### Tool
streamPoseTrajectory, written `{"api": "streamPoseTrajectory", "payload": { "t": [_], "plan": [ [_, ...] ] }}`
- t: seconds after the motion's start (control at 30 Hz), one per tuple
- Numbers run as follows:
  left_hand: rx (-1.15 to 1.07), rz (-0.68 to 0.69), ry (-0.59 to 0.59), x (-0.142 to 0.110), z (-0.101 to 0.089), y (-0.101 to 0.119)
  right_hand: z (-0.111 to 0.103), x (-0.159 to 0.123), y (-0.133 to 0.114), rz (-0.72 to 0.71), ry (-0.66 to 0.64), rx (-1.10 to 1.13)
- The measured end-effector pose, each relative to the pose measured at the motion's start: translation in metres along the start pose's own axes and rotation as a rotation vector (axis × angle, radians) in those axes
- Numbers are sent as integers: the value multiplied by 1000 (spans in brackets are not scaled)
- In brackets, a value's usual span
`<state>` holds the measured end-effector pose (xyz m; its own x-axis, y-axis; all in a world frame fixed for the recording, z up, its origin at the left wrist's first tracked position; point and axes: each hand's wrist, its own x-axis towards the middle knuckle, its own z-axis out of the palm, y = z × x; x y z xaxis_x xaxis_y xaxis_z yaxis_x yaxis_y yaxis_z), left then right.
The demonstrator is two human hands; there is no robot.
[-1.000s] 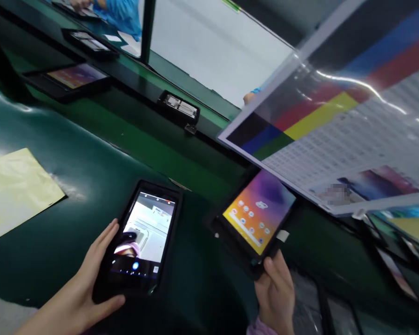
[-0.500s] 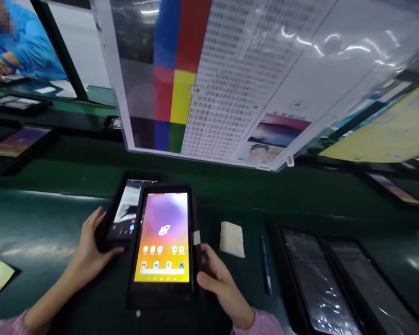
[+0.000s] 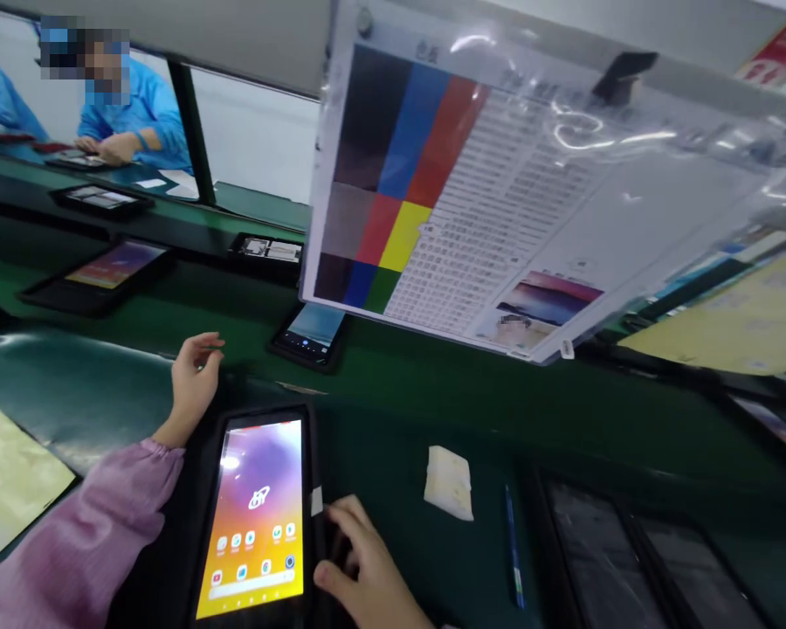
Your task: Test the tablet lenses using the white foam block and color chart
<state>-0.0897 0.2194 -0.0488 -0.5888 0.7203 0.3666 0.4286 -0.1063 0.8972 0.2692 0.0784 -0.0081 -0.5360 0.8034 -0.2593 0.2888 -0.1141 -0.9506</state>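
**Touching the lit tablet (image 3: 255, 524) along its right edge**

Starting left: seeing a yellow sheet (image 3: 17, 489) lying on the worktop (image 3: 380, 489). Beyond it, noting a purple-and-orange-screened device (image 3: 108, 271) in a black case, and farther back, a co-worker in blue (image 3: 161, 114), bending over another device.

Finding the left grip (image 3: 193, 376) hovering beyond the lit tablet's upper left, curling loosely, thumb just apart from fingers, holding nothing visible. Locating the lit tablet just below and to the right, lying face up in its black case on the worktop, showing rows of icons.

Farther back, just under the hanging chart (image 3: 498, 218), seeing a smaller-looking tablet (image 3: 311, 336), lying with a bluish screen lit.

Finding the right grip (image 3: 367, 568) spreading thumb and fingers at the lit tablet's right edge, by a white tab (image 3: 317, 501). Pinching or merely resting: unable to tell.

Continuing right: noting a white pad (image 3: 448, 483), a blue pen (image 3: 514, 546), then two dark-screened devices (image 3: 603, 559), lying side by side.

Judging the step in hand as positioning or steadying the lit tablet one-handed. Judging any next move as calling for steady support at the case edge, keeping fingertips off the screen unless tapping.
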Motion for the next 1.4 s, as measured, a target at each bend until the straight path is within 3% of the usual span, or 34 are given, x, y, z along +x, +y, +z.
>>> {"api": "streamPoseTrajectory", "payload": {
  "t": [0.13,0.33,0.53,0.87,1.0,1.17,1.4],
  "plan": [
    [36,-38,-17,-18,-21,3,-5,4,-2,-42,194,-160],
    [81,50,-203,-56,-42,27,12,17,-3,-127,135,-114],
    [192,202,-345,-67,-49,35,26,23,-5,-144,164,-168],
    [440,364,-299,-66,-55,39,24,20,-6,-43,185,-153],
    [509,428,-341,-69,-53,42,25,17,-3,-116,186,-161],
    [600,459,-342,-74,-52,47,26,15,5,-179,87,-196],
    [669,493,-342,-77,-55,55,14,14,6,-107,-48,-359]
  ]
}}
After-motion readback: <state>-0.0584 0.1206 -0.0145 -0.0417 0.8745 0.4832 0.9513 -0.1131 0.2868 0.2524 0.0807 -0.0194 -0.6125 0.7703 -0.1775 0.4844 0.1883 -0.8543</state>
